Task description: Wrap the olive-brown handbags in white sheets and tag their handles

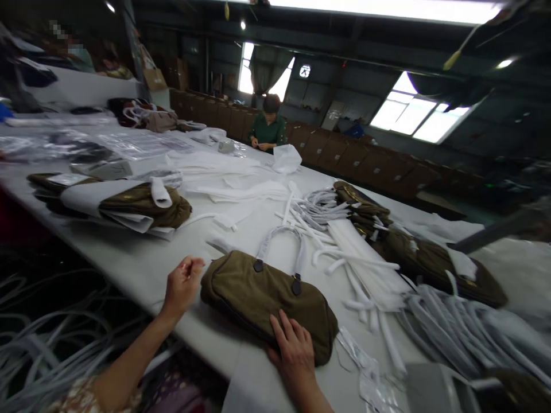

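An olive-green handbag (267, 304) lies on the white table in front of me, its handle (282, 232) wrapped in clear film and pointing away. Dark leather tabs join the handle to the bag. My right hand (295, 350) rests on the bag's near right side with its fingers spread. Just off the bag's left end, my left hand (183, 287) is raised with the fingers curled together. Whatever may be inside those fingers is too small to make out.
Wrapped olive bags (142, 203) lie at the left, with more olive bags (400, 246) on the right. White foam tubes (357, 264), paper sheets (365, 267) and grey wrapped handles (456, 327) spread rightward. A person (269, 129) works at the far side. Brown cartons (327, 152) line the back.
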The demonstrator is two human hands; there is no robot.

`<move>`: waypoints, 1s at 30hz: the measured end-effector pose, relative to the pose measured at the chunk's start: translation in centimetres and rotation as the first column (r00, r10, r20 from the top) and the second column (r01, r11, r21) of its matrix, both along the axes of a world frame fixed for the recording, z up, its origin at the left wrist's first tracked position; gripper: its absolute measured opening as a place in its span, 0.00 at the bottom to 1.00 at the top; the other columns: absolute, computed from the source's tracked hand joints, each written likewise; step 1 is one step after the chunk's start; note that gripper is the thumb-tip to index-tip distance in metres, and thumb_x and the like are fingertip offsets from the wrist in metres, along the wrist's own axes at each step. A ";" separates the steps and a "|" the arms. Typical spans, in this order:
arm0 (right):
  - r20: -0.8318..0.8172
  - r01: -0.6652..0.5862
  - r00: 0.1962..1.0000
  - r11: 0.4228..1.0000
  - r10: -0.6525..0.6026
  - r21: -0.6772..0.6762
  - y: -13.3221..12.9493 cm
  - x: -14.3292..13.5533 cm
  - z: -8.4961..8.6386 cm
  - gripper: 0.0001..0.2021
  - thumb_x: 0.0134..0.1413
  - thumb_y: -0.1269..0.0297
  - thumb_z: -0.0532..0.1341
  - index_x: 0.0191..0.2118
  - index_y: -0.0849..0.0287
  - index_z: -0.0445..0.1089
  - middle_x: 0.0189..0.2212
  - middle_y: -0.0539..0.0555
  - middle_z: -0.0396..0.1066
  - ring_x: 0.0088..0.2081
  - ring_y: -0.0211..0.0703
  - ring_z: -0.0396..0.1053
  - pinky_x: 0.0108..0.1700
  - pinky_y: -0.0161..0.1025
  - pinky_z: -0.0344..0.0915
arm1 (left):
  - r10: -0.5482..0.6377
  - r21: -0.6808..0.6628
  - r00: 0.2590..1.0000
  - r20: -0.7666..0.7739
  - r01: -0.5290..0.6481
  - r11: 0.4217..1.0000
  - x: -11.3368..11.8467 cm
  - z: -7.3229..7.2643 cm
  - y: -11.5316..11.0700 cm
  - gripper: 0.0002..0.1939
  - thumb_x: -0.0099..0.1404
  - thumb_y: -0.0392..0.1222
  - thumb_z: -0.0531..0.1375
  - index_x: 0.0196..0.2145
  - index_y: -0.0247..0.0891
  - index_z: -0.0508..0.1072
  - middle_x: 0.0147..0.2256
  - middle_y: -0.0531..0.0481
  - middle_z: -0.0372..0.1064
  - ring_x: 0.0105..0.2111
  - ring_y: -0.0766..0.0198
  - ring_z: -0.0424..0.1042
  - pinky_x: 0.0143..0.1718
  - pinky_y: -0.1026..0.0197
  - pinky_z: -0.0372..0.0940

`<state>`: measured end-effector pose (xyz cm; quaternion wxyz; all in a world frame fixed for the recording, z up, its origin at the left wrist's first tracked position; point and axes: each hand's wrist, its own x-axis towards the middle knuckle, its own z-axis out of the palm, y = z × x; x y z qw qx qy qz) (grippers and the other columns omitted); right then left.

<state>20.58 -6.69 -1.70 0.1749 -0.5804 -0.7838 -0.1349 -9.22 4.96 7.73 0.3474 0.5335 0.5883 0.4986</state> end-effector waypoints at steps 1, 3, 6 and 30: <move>-0.006 0.008 1.000 1.000 -0.008 -0.016 -0.1 -0.3 0.1 0.29 0.51 0.52 0.65 0.59 0.48 0.62 0.59 0.54 0.63 0.50 0.53 0.64 0.51 0.48 0.57 | -0.172 0.105 0.975 -0.144 0.188 0.977 1.2 0.5 -0.4 0.22 0.65 0.60 0.51 0.40 0.39 0.71 0.39 0.45 0.71 0.43 0.57 0.69 0.48 0.55 0.65; -0.004 0.029 1.000 0.999 -0.029 -0.042 -0.4 -0.9 0.1 0.30 0.51 0.50 0.64 0.59 0.48 0.62 0.59 0.55 0.63 0.51 0.53 0.64 0.51 0.49 0.58 | -0.464 0.187 0.730 -0.502 0.615 0.766 4.2 0.6 -1.0 0.27 0.63 0.59 0.56 0.55 0.44 0.66 0.57 0.43 0.62 0.59 0.48 0.57 0.61 0.44 0.50; -0.030 0.038 0.999 0.998 -0.040 -0.051 -1.2 -0.8 0.3 0.30 0.53 0.52 0.62 0.61 0.53 0.59 0.60 0.58 0.61 0.54 0.54 0.62 0.53 0.51 0.58 | -0.516 -0.018 0.315 -0.796 0.841 0.541 7.7 -2.2 -1.8 0.34 0.61 0.60 0.58 0.62 0.54 0.56 0.65 0.45 0.48 0.64 0.35 0.42 0.59 0.28 0.37; -0.006 0.091 0.996 0.978 -0.093 -0.188 2.3 0.6 0.7 0.24 0.61 0.55 0.53 0.61 0.50 0.60 0.62 0.53 0.59 0.62 0.53 0.54 0.61 0.52 0.50 | 0.076 -0.015 0.976 -0.206 -0.081 0.997 -1.1 -6.2 -0.8 0.28 0.55 0.62 0.60 0.44 0.37 0.70 0.35 0.48 0.70 0.32 0.58 0.71 0.37 0.57 0.68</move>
